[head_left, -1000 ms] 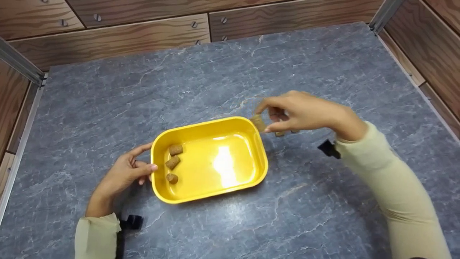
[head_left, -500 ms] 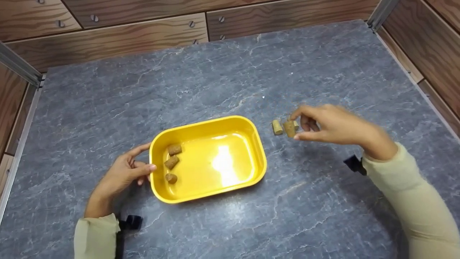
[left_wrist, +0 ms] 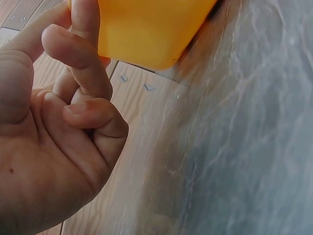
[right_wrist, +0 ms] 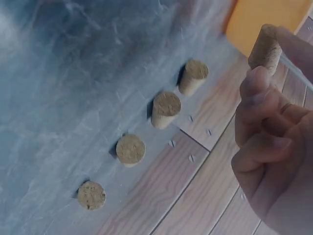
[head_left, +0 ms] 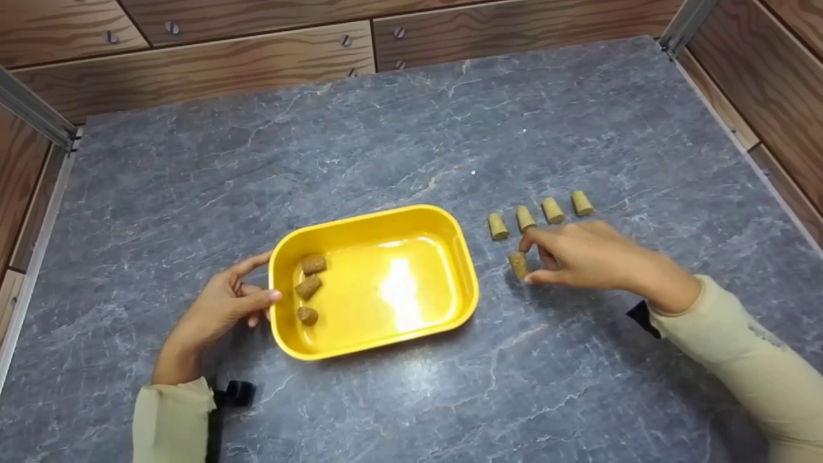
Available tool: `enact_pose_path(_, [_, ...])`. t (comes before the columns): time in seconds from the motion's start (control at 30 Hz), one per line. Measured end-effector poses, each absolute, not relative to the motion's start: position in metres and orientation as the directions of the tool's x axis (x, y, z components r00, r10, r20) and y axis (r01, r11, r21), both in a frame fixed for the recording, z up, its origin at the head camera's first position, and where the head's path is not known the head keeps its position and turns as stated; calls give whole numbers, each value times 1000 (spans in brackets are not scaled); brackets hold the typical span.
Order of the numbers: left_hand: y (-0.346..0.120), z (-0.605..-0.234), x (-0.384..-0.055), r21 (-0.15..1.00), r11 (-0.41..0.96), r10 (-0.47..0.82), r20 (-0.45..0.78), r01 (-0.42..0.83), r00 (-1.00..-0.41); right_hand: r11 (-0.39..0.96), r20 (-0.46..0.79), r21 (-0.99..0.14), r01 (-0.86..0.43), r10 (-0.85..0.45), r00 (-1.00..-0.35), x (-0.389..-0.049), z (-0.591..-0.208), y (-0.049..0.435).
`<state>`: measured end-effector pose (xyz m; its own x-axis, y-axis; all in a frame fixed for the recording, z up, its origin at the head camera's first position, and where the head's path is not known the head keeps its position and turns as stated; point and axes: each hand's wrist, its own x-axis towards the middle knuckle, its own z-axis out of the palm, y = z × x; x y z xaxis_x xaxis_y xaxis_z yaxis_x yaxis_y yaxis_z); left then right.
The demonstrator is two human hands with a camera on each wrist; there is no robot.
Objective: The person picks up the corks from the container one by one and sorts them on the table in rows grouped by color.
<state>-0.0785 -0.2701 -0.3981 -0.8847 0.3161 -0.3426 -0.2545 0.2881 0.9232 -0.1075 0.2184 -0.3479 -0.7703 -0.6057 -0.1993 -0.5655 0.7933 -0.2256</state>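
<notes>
A yellow rectangular tub sits on the table, and my left hand pinches its left wall, thumb over the rim. Three brown cork stoppers lie inside along that left end, among them a middle cork. To the tub's right, my right hand holds another cork stopper between thumb and fingertips, close over the table. Just beyond that hand several corks run in a slanted row, from the near-left cork to the far-right cork. The left wrist view shows the tub wall at the fingers.
The grey marbled tabletop spreads around the tub. Wood-patterned panels border it at the back and both sides, with metal posts at the back corners. Small white specks dot the surface behind the row.
My right hand, with the cork in it, has moved from the tub's right rim rightward, then down toward the near side of the row, uncovering the row. Left hand and tub stay put.
</notes>
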Motion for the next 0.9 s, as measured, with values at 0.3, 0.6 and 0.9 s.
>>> enact_pose_path(0.3, [-269,-399,-79,923,294,318,-340,-249,-885,812,-252,-161,-560,-583,-772,-104,-362,211])
enact_pose_path(0.6, [-268,-400,-80,925,287,322,-337,-248,-885,826,-263,-112,-553,-561,-785,-104,-368,209])
enact_pose_path(0.9, [-270,-400,-80,925,283,318,-340,-253,-885,822,-264,-126,-555,-567,-780,-105,-369,207])
